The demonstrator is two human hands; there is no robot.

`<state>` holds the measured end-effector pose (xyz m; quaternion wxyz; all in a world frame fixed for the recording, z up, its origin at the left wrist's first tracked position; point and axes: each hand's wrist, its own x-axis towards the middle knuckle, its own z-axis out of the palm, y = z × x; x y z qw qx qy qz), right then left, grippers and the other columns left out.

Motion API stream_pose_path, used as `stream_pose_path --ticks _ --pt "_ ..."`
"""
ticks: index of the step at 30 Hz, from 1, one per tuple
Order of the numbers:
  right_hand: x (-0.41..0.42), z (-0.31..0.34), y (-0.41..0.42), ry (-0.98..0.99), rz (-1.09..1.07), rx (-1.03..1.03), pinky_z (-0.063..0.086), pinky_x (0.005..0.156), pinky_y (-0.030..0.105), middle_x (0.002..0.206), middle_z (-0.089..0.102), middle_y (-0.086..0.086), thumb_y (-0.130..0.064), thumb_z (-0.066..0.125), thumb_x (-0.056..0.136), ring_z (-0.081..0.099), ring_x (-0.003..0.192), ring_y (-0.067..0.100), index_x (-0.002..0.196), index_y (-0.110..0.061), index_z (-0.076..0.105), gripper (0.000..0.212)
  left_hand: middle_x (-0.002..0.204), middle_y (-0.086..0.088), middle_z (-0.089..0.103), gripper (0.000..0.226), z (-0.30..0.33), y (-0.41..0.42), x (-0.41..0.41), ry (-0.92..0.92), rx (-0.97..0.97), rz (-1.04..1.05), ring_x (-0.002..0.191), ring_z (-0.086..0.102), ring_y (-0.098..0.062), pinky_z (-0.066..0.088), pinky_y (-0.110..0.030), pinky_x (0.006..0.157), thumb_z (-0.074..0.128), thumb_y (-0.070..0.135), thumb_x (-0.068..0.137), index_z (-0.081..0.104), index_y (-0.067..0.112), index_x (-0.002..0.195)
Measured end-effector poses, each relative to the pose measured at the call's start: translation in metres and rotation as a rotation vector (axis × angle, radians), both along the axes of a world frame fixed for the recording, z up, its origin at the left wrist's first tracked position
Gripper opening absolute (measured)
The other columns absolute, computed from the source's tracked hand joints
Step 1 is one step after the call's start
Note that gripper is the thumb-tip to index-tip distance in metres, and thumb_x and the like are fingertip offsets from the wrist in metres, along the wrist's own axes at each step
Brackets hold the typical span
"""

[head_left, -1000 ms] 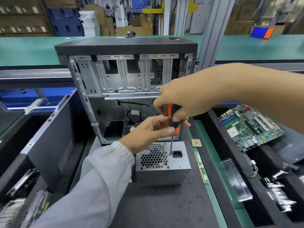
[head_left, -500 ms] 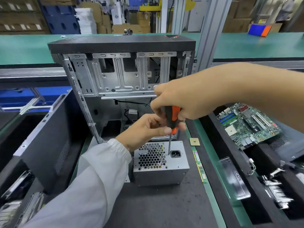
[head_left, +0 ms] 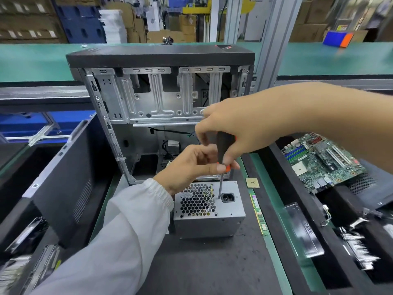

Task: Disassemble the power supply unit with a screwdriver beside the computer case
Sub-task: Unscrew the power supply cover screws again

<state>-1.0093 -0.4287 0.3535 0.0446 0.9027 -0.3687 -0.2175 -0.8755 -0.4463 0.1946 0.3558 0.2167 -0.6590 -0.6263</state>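
A grey metal power supply unit stands on the black mat in front of the open computer case, its honeycomb fan grille and power socket facing up. My right hand grips the black-and-orange handle of a screwdriver from above. The shaft stands upright with its tip on the unit's top face, just left of the socket. My left hand pinches the lower end of the handle where the shaft begins.
A black side panel leans at the left. A small square chip and a memory stick lie on the green strip right of the unit. A motherboard and metal parts sit in black trays at the right.
The screwdriver handle has turned in my right hand, its black side now facing me instead of the orange. Both hands stay over the unit and the tip stays by the socket.
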Motion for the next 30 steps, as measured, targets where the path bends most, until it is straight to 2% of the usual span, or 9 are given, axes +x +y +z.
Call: stream_pose_path --ticks 5,9,11,13,17,22,25,28,30 --pt "0.003 -0.007 0.002 0.09 -0.08 -0.227 0.034 0.046 0.028 0.068 0.051 0.006 -0.064 0.02 0.091 0.053 0.059 0.02 0.077 -0.015 0.05 0.06 0.095 0.002 0.068 0.041 0.003 0.001 -0.007 0.004 -0.001 0.062 0.094 0.066 -0.014 0.051 -0.022 0.086 0.073 -0.002 0.08 0.065 0.027 0.107" --pt "0.0 0.001 0.003 0.1 0.001 -0.055 0.047 0.07 0.033 0.095 0.053 0.0 -0.037 0.05 0.096 0.055 0.086 0.021 0.103 -0.025 0.053 0.013 0.124 -0.002 0.065 0.034 -0.003 0.0 -0.001 -0.039 -0.008 -0.062 0.125 0.055 -0.021 0.042 -0.035 0.108 0.059 0.014 0.093 0.06 0.018 0.128" --pt "-0.002 0.006 0.002 0.102 0.033 0.038 0.05 0.08 0.039 0.105 0.047 -0.002 -0.024 0.062 0.089 0.054 0.093 0.022 0.108 -0.032 0.051 0.023 0.12 -0.005 0.069 0.03 -0.004 -0.001 0.002 -0.084 -0.003 -0.055 0.122 0.058 -0.02 0.046 -0.032 0.103 0.059 0.014 0.095 0.064 0.014 0.124" --pt "-0.002 0.005 0.003 0.048 0.021 0.065 0.052 0.076 0.038 0.1 0.051 -0.004 -0.041 0.067 0.083 0.059 0.086 0.018 0.108 -0.032 0.05 0.031 0.106 -0.002 0.073 0.026 -0.002 0.001 0.001 -0.087 0.008 -0.022 0.108 0.066 -0.016 0.051 -0.024 0.089 0.066 0.01 0.089 0.069 0.013 0.114" --pt "0.002 -0.003 0.003 0.064 -0.168 -0.108 0.041 0.044 0.025 0.052 0.063 0.0 -0.065 0.033 0.088 0.059 0.043 0.013 0.097 -0.01 0.055 0.06 0.094 0.003 0.072 0.039 -0.001 0.001 -0.004 -0.077 0.009 0.033 0.092 0.069 -0.011 0.052 -0.019 0.081 0.072 -0.007 0.08 0.064 0.018 0.108" --pt "-0.004 -0.002 0.001 0.089 -0.008 -0.104 0.043 0.062 0.032 0.087 0.051 -0.002 -0.039 0.05 0.096 0.052 0.075 0.017 0.101 -0.024 0.054 0.017 0.117 -0.004 0.068 0.032 -0.005 0.0 -0.001 -0.051 -0.016 -0.029 0.118 0.059 -0.022 0.044 -0.031 0.104 0.056 0.006 0.092 0.061 0.007 0.124" --pt "-0.006 0.002 0.002 0.048 0.003 0.008 0.048 0.073 0.038 0.099 0.046 -0.005 -0.032 0.065 0.085 0.054 0.088 0.018 0.107 -0.031 0.051 0.026 0.111 -0.01 0.071 0.029 -0.007 -0.001 0.002 -0.04 -0.006 0.036 0.114 0.063 -0.025 0.047 -0.033 0.102 0.06 0.004 0.09 0.063 -0.002 0.119" --pt "-0.004 -0.004 0.001 -0.037 -0.117 -0.033 0.052 0.062 0.031 0.076 0.062 -0.005 -0.06 0.059 0.081 0.065 0.068 0.016 0.098 -0.021 0.054 0.044 0.099 -0.007 0.069 0.035 -0.004 -0.001 -0.001 -0.053 -0.013 0.091 0.099 0.068 -0.019 0.053 -0.029 0.091 0.071 -0.001 0.081 0.055 -0.014 0.109" --pt "-0.003 -0.01 -0.001 -0.055 -0.174 -0.162 0.044 0.045 0.026 0.049 0.057 -0.003 -0.05 0.051 0.093 0.056 0.043 0.015 0.074 -0.015 0.05 0.04 0.098 -0.003 0.065 0.03 -0.002 0.0 -0.005 -0.07 -0.019 0.087 0.095 0.067 -0.015 0.052 -0.026 0.087 0.074 -0.003 0.079 0.062 0.006 0.106"
